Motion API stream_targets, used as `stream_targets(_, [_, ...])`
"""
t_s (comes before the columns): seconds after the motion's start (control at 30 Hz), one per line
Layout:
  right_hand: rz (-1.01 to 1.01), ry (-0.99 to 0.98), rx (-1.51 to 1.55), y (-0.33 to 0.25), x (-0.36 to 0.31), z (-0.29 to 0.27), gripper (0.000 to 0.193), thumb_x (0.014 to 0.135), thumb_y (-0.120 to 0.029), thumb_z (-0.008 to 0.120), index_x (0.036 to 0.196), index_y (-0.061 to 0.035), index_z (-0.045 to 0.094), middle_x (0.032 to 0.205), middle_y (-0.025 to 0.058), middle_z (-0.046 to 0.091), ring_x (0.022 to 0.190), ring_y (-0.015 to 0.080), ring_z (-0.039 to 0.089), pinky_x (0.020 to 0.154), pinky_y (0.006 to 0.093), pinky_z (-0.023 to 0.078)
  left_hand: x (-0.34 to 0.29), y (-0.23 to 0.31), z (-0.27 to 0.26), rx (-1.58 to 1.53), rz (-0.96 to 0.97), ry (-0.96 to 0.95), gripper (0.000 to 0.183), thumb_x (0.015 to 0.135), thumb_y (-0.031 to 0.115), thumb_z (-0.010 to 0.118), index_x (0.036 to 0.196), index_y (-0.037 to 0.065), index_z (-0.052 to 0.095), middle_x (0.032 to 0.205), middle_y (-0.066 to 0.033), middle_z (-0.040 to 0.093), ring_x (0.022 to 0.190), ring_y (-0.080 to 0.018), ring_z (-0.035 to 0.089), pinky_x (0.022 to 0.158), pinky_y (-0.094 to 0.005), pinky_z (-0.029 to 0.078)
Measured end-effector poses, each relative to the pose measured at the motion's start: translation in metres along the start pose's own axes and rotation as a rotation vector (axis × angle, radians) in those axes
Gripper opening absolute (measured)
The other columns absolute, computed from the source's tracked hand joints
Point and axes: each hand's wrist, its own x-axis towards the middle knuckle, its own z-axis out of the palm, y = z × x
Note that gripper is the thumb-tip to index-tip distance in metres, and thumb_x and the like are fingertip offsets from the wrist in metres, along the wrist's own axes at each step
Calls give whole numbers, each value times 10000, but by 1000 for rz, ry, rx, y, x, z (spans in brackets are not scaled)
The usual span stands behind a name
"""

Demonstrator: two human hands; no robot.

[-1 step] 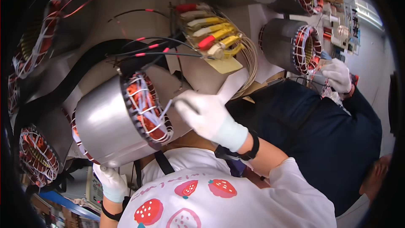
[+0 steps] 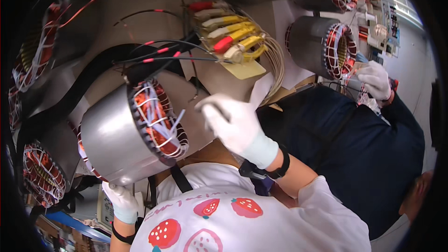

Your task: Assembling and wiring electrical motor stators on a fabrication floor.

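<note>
The stator (image 2: 109, 135) lies by the table's (image 2: 215, 84) near edge, windings (image 2: 156, 116) facing right. The left hand (image 2: 122, 200) touches its lower rim; how firmly, I cannot tell. The right hand (image 2: 231, 123), loosely half-curled and holding nothing visible, hovers just beside the windings, a gap separating it from the clips (image 2: 235, 30).

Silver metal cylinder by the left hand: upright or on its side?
On its side: the silver metal cylinder lies lengthwise across the view, its orange coil end facing right.
</note>
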Motion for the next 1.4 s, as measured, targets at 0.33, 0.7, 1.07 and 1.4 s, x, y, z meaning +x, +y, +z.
stream_targets(0.33, [-328, 513, -757, 53, 55, -93, 238, 837, -181, 652, 997, -6, 665, 1007, 192, 622, 1001, 329, 610, 844, 425, 519, -3, -5, -13, -58, -114, 78, 845, 1001, 666, 248, 1306, -85, 485, 1250, -175, 602, 1139, -252, 574, 999, -385, 433])
stream_targets(0.7, [-245, -91, -566, 26, 16, -64, 217, 893, -203, 586, 955, 3, 559, 859, 193, 600, 799, 369, 640, 720, 427, 530, -23, -29, -19, -87, -151, 228, 914, 933, 763, 310, 1471, 25, 331, 1453, -132, 442, 1318, -281, 439, 1138, -443, 302])
stream_targets(1.07, [-200, -743, -522, 15, 45, -19, 279, 932, -176, 510, 1160, -40, 593, 865, 215, 666, 856, 391, 659, 799, 482, 530, -43, -39, -14, -72, -91, 168, 874, 945, 744, 309, 1522, 88, 268, 1545, -115, 346, 1407, -283, 353, 1185, -487, 234])
stream_targets(1.4, [-209, -895, -762, 14, 60, -4, 323, 949, -293, 506, 1144, -64, 624, 859, 187, 692, 814, 373, 685, 751, 477, 555, -40, -54, -4, -10, -102, 99, 850, 956, 726, 313, 1495, 68, 305, 1512, -116, 370, 1360, -276, 395, 1156, -478, 269])
